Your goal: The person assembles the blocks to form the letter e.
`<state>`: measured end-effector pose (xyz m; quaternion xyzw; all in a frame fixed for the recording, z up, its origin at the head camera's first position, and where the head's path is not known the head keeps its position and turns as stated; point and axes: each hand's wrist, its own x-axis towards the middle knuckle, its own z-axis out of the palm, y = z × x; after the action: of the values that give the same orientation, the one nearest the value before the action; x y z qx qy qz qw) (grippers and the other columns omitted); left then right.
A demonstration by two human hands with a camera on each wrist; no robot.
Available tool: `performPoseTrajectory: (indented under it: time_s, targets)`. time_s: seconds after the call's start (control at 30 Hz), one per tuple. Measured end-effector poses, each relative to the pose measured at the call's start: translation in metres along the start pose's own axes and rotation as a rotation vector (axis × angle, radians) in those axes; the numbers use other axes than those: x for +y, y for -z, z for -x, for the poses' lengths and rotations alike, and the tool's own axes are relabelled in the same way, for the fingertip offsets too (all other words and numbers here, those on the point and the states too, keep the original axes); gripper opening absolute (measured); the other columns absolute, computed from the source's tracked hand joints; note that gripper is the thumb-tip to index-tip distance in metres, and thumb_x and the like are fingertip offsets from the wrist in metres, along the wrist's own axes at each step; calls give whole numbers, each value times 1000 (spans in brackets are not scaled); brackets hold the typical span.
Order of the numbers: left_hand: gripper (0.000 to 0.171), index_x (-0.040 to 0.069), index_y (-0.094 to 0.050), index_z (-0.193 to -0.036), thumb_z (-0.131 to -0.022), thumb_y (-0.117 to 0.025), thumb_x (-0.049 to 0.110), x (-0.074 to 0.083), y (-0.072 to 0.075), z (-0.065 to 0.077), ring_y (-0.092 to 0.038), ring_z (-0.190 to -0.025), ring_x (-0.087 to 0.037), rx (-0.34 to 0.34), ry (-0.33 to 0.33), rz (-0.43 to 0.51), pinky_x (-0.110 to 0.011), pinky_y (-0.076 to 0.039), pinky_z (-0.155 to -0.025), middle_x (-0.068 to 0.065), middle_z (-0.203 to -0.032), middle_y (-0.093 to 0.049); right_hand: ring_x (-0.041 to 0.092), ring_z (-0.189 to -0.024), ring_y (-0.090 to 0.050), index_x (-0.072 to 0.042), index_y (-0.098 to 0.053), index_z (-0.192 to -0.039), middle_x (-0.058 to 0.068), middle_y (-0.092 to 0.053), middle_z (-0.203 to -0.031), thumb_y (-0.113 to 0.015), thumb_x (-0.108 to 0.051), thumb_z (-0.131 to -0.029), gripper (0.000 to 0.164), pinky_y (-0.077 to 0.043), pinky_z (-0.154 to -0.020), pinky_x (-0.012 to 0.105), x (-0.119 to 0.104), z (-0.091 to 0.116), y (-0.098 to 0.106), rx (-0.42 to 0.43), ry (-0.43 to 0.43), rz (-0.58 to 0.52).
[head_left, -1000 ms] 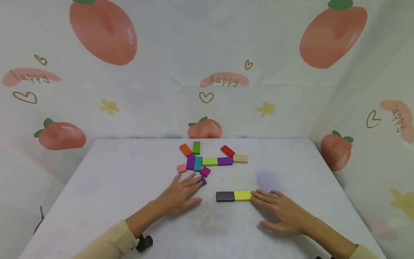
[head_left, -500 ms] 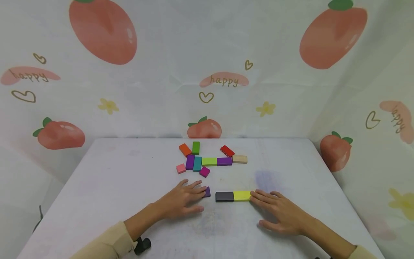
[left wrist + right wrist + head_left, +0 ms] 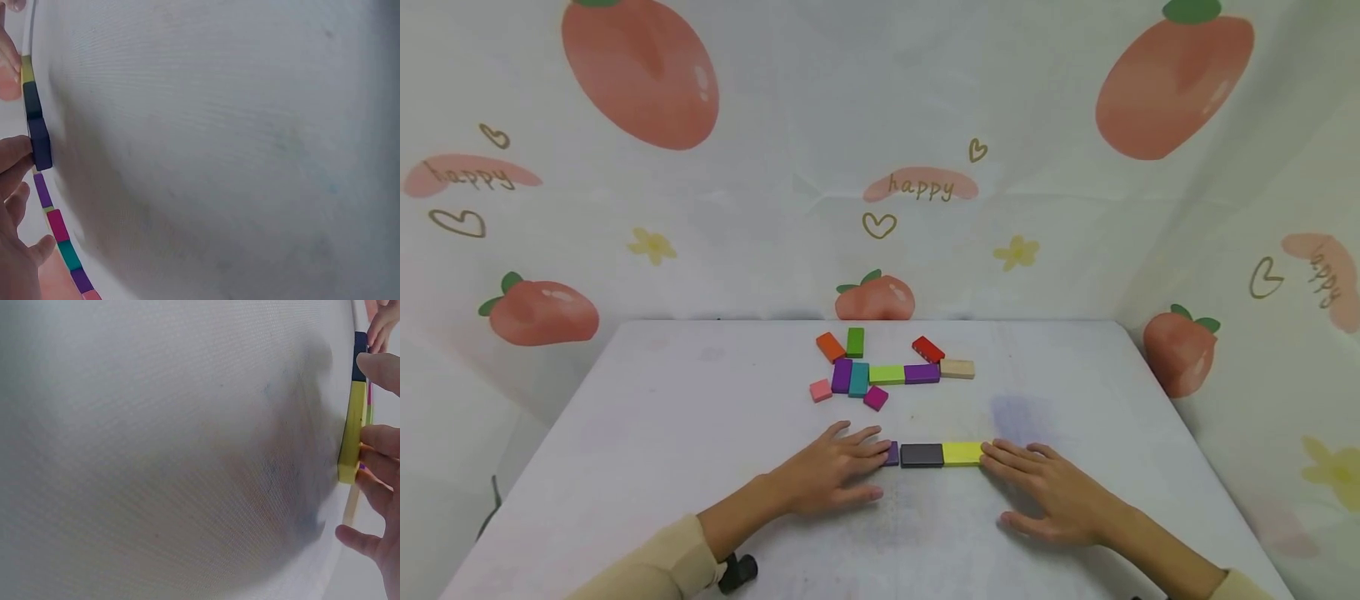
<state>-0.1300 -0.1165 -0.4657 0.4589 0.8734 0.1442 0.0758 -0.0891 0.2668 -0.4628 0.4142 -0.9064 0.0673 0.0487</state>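
In the head view my left hand point(image 3: 831, 472) lies with fingers outstretched, fingertips resting on a dark purple block point(image 3: 892, 454) and covering its left part. Just right of that block, a dark grey block point(image 3: 922, 456) abuts a yellow block point(image 3: 961, 454) end to end in one row. A narrow gap seems to part purple from grey. My right hand point(image 3: 1045, 492) touches the yellow block's right end with straight fingers, its thumb held apart. The left wrist view shows the purple block point(image 3: 40, 144) under the fingertips; the right wrist view shows the yellow block point(image 3: 353, 431) beside the fingers.
Farther back on the white table point(image 3: 662, 433) lie several blocks: orange point(image 3: 831, 347), green point(image 3: 855, 342), red point(image 3: 928, 348), teal point(image 3: 859, 379), lime point(image 3: 887, 375), wooden point(image 3: 957, 368), pink point(image 3: 821, 390), magenta point(image 3: 876, 398) and two purple ones. A patterned cloth point(image 3: 760, 167) hangs behind.
My left hand has slid the dark purple block from beside the magenta block toward me and then right, up near the dark grey block's left end. The right hand has stayed put.
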Motion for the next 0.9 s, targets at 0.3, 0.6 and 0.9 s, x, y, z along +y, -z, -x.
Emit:
performPoseTrajectory:
  time_s: [0.3, 0.6, 0.9]
  targets:
    - [64, 15, -51, -146, -100, -42, 59, 1, 1, -5, -33, -146, -21, 9, -28, 29, -59, -27, -114, 3, -150, -48, 20, -137, -47, -16, -51, -146, 0, -48, -151, -65, -55, -90, 70, -50, -94, 50, 1, 0, 1, -2, 0, 7]
    - [60, 15, -55, -143, -100, -45, 57, 0, 5, -6, -33, -146, -21, -11, -22, 54, -56, -28, -115, 4, -149, -49, 20, -138, -46, -16, -50, -148, 0, -46, -153, -65, -55, -90, 71, -50, -93, 50, 3, -1, -1, 9, 18, 9]
    - [62, 16, -53, -145, -100, -45, 58, 1, 3, -7, -35, -145, -19, -17, -11, 54, -56, -30, -115, 4, -149, -49, 21, -136, -47, -14, -52, -146, 1, -49, -151, -67, -53, -89, 71, -50, -94, 50, 0, 0, 0, 18, 14, 9]
